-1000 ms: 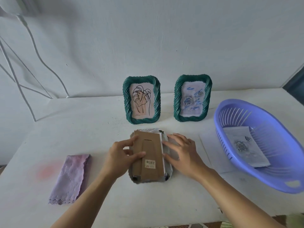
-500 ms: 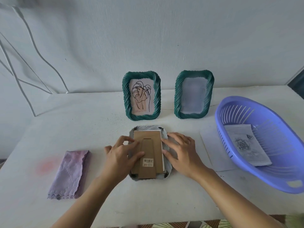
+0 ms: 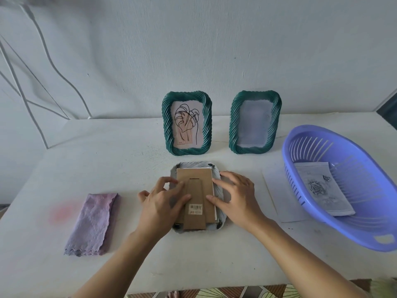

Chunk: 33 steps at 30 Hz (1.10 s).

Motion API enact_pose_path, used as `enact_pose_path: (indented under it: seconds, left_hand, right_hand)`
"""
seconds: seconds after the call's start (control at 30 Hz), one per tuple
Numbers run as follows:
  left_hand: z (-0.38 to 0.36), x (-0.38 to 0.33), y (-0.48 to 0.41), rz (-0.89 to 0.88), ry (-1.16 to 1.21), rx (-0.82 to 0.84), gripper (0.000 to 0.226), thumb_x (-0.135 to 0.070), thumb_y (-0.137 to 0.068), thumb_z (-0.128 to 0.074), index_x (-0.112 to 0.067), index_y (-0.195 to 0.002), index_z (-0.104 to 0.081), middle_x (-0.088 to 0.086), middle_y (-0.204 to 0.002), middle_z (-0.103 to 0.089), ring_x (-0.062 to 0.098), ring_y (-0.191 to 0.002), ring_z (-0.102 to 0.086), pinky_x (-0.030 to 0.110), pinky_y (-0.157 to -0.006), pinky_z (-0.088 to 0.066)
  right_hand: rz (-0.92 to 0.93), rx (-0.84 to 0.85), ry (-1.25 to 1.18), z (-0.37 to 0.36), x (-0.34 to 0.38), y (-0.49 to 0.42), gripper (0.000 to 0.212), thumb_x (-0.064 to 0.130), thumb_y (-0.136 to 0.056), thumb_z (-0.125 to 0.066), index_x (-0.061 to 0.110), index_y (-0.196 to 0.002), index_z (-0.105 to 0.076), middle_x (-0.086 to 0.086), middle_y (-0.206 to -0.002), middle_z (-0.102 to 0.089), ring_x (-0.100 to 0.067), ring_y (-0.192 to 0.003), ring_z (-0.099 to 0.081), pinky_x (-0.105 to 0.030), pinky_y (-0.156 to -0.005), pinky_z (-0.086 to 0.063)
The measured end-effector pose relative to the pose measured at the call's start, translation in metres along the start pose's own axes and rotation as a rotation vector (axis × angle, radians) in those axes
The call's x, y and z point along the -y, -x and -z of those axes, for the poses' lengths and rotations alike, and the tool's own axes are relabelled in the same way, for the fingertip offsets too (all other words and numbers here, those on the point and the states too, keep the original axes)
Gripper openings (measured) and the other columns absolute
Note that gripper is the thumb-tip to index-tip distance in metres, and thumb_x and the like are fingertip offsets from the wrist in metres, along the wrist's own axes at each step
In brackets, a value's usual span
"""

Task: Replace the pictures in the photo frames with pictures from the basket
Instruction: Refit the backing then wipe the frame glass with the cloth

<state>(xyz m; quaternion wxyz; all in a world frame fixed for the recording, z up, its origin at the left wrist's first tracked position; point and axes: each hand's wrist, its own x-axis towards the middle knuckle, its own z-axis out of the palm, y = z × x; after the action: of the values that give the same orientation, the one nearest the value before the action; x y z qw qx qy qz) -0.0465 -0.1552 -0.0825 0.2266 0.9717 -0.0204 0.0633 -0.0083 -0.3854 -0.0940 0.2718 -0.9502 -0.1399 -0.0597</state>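
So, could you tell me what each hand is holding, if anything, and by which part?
Nothing is gripped: left hand and right hand rest fingers on the cardboard backing of the face-down frame, at its side edges.

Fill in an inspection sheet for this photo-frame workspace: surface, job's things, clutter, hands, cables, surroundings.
Surface: white table, faint pink stain at left.
Job's things: face-down frame, brown backing up; leaf-drawing frame and pale-picture frame upright behind it; basket holding one picture.
Clutter: folded purple cloth; paper sheet beside basket.
Hands: left hand and right hand rest on the face-down frame.
Cables: white lines on wall, possibly cables.
Surroundings: white wall; patterned floor below.
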Motion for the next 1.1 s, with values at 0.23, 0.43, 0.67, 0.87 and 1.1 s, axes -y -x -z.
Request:
enact_pose_path:
  seconds: [0.23, 0.43, 0.67, 0.87, 1.1]
  left_hand:
    - [0.012, 0.017, 0.012, -0.130, -0.020, 0.210, 0.072, -0.077, -0.086, -0.027, -0.042, -0.148, -0.039, -0.030, -0.158, -0.021, 0.003, -0.122, -0.039, 0.039, -0.091, -0.027]
    - [0.021, 0.028, 0.013, -0.246, -0.101, 0.368, 0.087, -0.086, -0.081, -0.021, -0.044, -0.156, -0.006, -0.034, -0.159, 0.011, -0.001, -0.129, -0.025, 0.037, -0.099, -0.024]
    - [0.021, 0.029, 0.016, -0.255, -0.087, 0.342, 0.088, -0.087, -0.081, -0.021, -0.044, -0.156, -0.006, -0.033, -0.160, 0.012, -0.002, -0.130, -0.023, 0.038, -0.101, -0.022]
    - [0.033, 0.037, 0.021, -0.312, 0.086, 0.368, 0.086, -0.078, -0.081, -0.048, -0.044, -0.155, -0.018, -0.034, -0.160, -0.003, -0.004, -0.138, -0.022, 0.038, -0.106, -0.023]
    - [0.028, 0.034, 0.030, -0.285, 0.029, 0.281, 0.082, -0.078, -0.082, -0.050, -0.040, -0.152, -0.032, -0.029, -0.160, -0.016, -0.001, -0.136, -0.028, 0.043, -0.101, -0.027]
  right_hand:
    - [-0.018, 0.005, -0.034, 0.000, 0.001, -0.001, 0.067, 0.072, -0.079, -0.048, 0.025, -0.124, -0.066, 0.003, -0.133, -0.057, -0.020, -0.125, -0.052, -0.052, -0.107, -0.037]
    - [-0.020, 0.002, -0.035, -0.003, -0.001, -0.001, 0.064, 0.070, -0.079, -0.051, 0.024, -0.120, -0.069, 0.001, -0.128, -0.061, -0.023, -0.120, -0.057, -0.054, -0.103, -0.040]
    - [-0.035, 0.078, -0.119, 0.010, 0.001, 0.008, 0.063, 0.067, -0.083, -0.060, 0.029, -0.133, -0.060, 0.003, -0.146, -0.046, -0.012, -0.137, -0.034, -0.045, -0.118, -0.024]
    - [-0.043, 0.092, -0.139, 0.010, -0.003, 0.013, 0.053, 0.053, -0.086, -0.068, 0.025, -0.131, -0.063, 0.002, -0.146, -0.044, -0.019, -0.136, -0.038, -0.039, -0.115, -0.033]
    - [-0.043, 0.070, -0.105, 0.005, 0.003, 0.015, 0.055, 0.055, -0.086, -0.063, 0.021, -0.129, -0.065, -0.002, -0.143, -0.048, -0.021, -0.133, -0.041, -0.043, -0.114, -0.034]
